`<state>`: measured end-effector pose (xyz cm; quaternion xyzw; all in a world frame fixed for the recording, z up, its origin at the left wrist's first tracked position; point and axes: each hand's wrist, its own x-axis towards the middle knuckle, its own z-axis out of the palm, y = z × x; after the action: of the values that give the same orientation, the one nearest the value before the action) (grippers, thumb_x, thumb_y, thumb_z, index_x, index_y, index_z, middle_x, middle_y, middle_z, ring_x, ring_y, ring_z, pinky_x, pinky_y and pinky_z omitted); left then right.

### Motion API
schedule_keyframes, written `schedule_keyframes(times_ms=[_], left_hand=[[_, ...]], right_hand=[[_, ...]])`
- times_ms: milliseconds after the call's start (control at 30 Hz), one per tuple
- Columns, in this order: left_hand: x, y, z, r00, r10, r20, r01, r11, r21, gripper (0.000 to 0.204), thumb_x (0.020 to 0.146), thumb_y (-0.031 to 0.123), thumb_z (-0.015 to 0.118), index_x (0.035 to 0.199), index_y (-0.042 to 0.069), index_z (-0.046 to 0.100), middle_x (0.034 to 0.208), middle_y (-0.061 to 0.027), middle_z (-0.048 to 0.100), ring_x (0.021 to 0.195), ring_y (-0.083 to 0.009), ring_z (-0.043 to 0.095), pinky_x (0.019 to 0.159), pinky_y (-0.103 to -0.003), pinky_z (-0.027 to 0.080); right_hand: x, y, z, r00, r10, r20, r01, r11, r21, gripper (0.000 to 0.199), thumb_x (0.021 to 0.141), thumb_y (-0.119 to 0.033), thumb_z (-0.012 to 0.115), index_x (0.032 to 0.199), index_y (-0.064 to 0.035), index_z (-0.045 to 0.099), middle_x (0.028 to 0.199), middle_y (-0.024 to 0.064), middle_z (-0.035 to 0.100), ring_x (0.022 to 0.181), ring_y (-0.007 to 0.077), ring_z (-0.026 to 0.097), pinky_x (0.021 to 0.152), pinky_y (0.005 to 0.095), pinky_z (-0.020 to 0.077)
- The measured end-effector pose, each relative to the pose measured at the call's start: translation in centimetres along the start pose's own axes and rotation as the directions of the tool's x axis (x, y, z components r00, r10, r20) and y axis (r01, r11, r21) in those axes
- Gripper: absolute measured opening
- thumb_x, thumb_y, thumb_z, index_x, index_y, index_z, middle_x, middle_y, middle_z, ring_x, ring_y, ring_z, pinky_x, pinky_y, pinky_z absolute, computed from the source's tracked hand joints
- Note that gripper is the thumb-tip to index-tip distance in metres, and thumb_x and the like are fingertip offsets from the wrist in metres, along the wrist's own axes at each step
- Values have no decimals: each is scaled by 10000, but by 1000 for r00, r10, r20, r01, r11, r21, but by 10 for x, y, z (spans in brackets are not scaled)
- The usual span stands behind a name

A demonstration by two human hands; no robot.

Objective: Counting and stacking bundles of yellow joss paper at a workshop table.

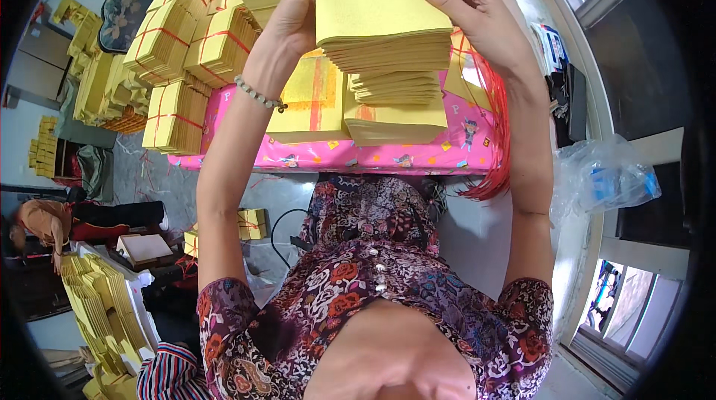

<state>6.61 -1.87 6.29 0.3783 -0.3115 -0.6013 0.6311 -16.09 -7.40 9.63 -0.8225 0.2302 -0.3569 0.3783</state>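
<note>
A thick stack of yellow paper sheets (380, 8) is held up between my hands, above the pink table. My left hand (298, 12) grips its left edge, with the thumb on top and the other fingers mostly hidden behind the stack. At its right edge is my right hand (473, 16), thumb and forefinger bent over the top sheet. Beneath lies a smaller fanned pile of yellow paper (395, 88), resting on a yellow paper block (395, 128) with a reddish mark. Beside that, on the left, sits another block with a gold square and an orange stripe (309, 102).
Bundles of yellow paper tied with red string (175, 117) crowd the table's left side. Loose red strings (496, 154) hang over the right edge of the pink patterned tablecloth (298, 158). A clear plastic bag (608, 180) is at right. Another person (48, 221) bends over paper stacks (104, 295) at lower left.
</note>
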Motion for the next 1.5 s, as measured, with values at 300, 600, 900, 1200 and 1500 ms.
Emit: schedule_keyframes(times_ms=[300,600,900,1200,1500], left_hand=[[23,-15,-19,994,-102,-25,101,995,-25,477,755,228,679,1116,-39,518,1050,-136,586,963,-233,599,874,-365,501],[27,-24,-19,987,-153,-47,154,988,17,483,747,251,675,1123,-13,527,1072,-134,584,988,-238,587,886,-392,490],[16,-23,-19,994,-88,-65,82,992,-94,454,751,222,628,1117,-27,525,1028,-145,592,911,-244,613,793,-386,538],[19,-26,-24,991,-121,-58,112,982,-149,434,754,207,617,1103,-32,522,1000,-143,594,895,-243,611,790,-392,535],[23,-26,-18,989,-106,-102,102,994,-46,404,800,188,609,1129,-29,523,1041,-144,607,886,-222,641,775,-353,560]], right_hand=[[6,35,8,993,98,58,-104,989,101,364,910,-304,576,1190,-72,568,1006,18,543,966,125,508,850,281,412],[6,49,9,984,165,64,-169,983,71,428,911,-392,549,1234,-111,561,1082,-20,565,986,76,499,836,239,392],[15,32,24,985,166,49,-173,957,231,449,936,-333,534,1250,-17,485,1145,90,540,1079,175,497,934,308,390],[14,11,18,974,212,85,-221,968,121,453,956,-351,496,1263,-18,483,1195,103,491,1123,184,464,965,324,369],[49,58,9,929,-167,330,223,964,-142,471,964,-330,444,1327,-31,434,1352,179,395,1307,273,317,1096,381,228]])
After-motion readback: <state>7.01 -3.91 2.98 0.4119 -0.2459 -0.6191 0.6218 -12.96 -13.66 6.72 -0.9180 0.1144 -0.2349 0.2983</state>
